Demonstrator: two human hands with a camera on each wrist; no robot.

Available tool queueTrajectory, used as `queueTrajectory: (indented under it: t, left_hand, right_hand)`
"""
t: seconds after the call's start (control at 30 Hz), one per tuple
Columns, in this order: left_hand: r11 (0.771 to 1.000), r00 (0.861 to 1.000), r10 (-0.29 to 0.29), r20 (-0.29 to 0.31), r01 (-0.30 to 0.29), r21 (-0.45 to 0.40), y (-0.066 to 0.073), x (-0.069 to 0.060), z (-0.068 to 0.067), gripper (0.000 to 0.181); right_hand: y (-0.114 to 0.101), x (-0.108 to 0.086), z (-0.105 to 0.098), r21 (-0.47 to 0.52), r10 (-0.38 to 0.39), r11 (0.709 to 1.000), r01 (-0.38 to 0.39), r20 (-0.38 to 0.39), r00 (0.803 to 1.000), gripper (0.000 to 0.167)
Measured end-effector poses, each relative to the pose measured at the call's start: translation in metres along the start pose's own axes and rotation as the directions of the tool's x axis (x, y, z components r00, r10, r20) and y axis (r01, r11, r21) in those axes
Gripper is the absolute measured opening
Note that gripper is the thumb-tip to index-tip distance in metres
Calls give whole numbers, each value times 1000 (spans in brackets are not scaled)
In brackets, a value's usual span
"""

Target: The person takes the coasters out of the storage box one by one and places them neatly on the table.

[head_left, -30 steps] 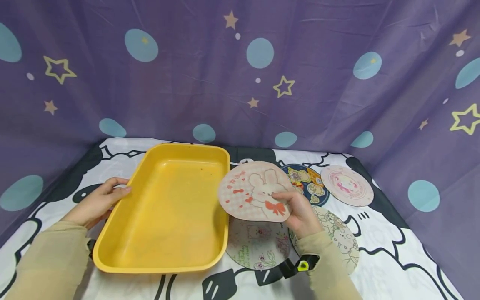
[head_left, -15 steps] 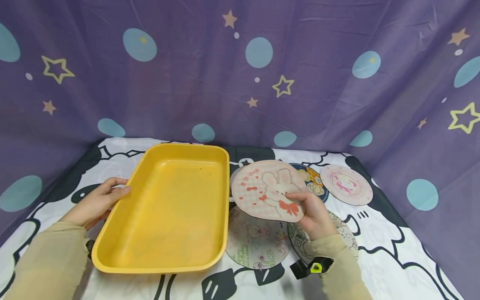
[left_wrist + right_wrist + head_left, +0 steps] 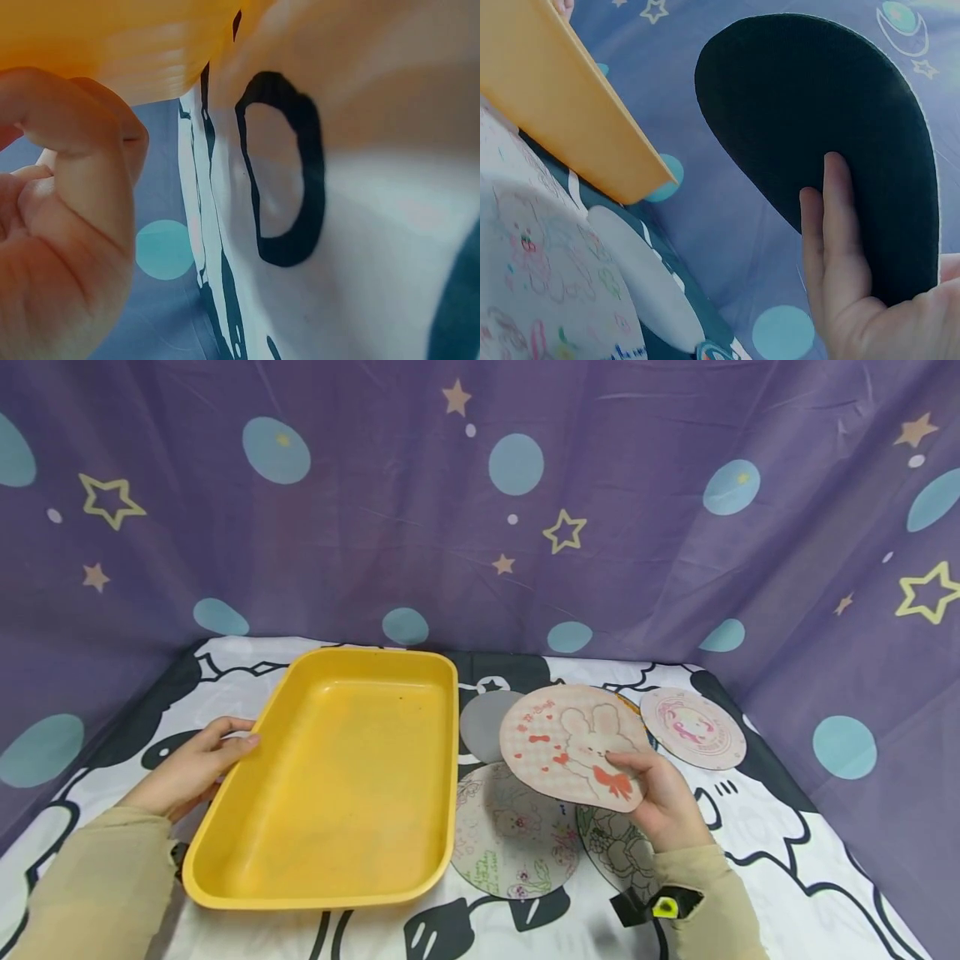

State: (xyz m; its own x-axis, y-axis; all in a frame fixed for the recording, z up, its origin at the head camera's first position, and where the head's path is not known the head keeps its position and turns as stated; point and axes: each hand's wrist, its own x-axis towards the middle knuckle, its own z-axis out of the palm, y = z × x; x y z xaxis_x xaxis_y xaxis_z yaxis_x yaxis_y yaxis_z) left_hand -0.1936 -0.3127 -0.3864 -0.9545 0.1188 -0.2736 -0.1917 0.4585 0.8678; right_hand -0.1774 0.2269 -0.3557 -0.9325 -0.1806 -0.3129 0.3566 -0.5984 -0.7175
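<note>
My right hand pinches a pink mouse pad with a bunny and red bow, thumb on the printed face. In the right wrist view the pad's black underside shows, with fingers laid along it. The pad is held above several other round pads. On the left, my left hand grips the side rim of a yellow tray, thumb at the rim. The left wrist view shows its fingers bent against the tray's outer wall. Nothing lies inside the tray.
Right of the tray lie a grey disc, a pad with flower drawings, and a green-patterned pad. Farther right is a pink pad. A purple curtain hangs behind the cloth-covered table.
The right hand has carried the bunny mouse pad rightward, away from the tray, uncovering the grey disc and covering most of the dark blue pad. My left hand stays on the tray.
</note>
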Motion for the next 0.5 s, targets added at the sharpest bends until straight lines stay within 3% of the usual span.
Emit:
queueTrajectory:
  t: [0.1,0.33,0.5]
  left_hand:
    - [1000,1000,8,-2,-8,-4,0,-1,0,66]
    - [1000,1000,8,-4,-8,-5,0,-1,2,66]
    - [1000,1000,1,1,-1,-7,0,-1,1,68]
  right_hand:
    - [-4,-4,-8,34,-9,999,9,5,1000,65]
    - [-18,-9,-25,84,-40,996,34,65,997,39]
    - [-27,-12,-36,137,-55,990,44,73,996,39]
